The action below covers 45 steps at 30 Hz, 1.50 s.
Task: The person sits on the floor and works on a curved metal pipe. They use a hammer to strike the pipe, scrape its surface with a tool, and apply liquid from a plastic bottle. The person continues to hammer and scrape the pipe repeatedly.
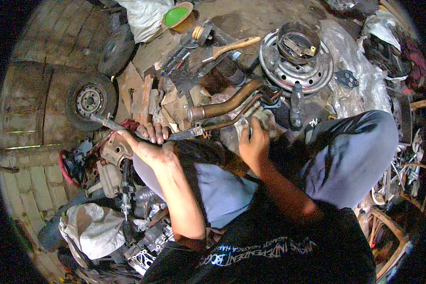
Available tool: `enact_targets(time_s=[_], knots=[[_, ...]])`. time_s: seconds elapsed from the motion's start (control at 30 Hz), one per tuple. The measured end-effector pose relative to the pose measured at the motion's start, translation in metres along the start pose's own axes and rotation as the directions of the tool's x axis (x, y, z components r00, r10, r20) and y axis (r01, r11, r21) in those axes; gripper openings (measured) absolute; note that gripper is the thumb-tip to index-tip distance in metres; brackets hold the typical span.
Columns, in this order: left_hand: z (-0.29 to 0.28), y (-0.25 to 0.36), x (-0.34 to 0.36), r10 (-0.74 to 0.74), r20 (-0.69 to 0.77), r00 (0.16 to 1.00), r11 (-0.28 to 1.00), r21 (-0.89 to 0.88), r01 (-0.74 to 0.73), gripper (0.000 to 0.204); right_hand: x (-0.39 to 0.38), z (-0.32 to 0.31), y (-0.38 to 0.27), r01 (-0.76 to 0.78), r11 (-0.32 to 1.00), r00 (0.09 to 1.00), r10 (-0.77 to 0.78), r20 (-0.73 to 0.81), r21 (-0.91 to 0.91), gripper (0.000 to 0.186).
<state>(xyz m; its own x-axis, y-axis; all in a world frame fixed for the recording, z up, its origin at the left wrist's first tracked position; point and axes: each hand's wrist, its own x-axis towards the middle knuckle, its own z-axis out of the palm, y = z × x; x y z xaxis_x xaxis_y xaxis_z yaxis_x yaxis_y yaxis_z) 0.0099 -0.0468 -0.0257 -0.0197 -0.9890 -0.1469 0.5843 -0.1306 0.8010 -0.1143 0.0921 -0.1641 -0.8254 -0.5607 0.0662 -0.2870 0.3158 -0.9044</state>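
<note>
My left hand (152, 146) is wrapped around a dark rubber hose (180, 135), its fingers curled over the top. One end of the hose sticks out past my hand toward the wheel at the left. A metal clamp (197, 129) joins the other end to a thin rusty metal pipe (238, 117). Beside it lies a thicker brown metal pipe (227, 104). My right hand (254, 146) is closed, thumb and forefinger raised, just below the thin pipe. Something may be between those fingers, but I cannot make it out.
A silver wheel rim (281, 78) holds a round metal tin (288, 52) of small parts. A plastic bottle (297, 106) stands near my right knee. At the left, a tyred wheel (89, 102) leans against the wall. A wooden-handled brush (236, 46) lies ahead.
</note>
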Motion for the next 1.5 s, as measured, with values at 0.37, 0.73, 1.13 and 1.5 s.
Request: enact_targets(time_s=[0.37, 0.73, 1.13, 1.5], knots=[[-0.014, -0.009, -0.014, 0.027, 0.031, 0.999, 1.000, 0.008, -0.027, 0.053, -0.007, -0.009, -0.020, 0.095, 0.984, 0.992, -0.107, 0.073, 0.148, 0.017], [-0.003, -0.009, -0.024, 0.051, 0.008, 0.999, 0.999, 0.018, -0.051, 0.044, -0.016, -0.002, -0.025, 0.254, 0.960, 0.966, -0.257, 0.014, 0.121, 0.017], [0.005, -0.012, -0.025, 0.075, -0.066, 0.995, 0.996, 0.052, -0.071, 0.039, -0.011, -0.006, -0.017, 0.026, 0.998, 0.999, -0.027, 0.017, 0.059, 0.019], [-0.003, -0.011, -0.023, 0.063, 0.016, 0.998, 0.997, 0.045, -0.064, 0.039, 0.000, -0.002, 0.002, -0.024, 0.999, 0.997, 0.027, -0.070, 0.042, 0.019]])
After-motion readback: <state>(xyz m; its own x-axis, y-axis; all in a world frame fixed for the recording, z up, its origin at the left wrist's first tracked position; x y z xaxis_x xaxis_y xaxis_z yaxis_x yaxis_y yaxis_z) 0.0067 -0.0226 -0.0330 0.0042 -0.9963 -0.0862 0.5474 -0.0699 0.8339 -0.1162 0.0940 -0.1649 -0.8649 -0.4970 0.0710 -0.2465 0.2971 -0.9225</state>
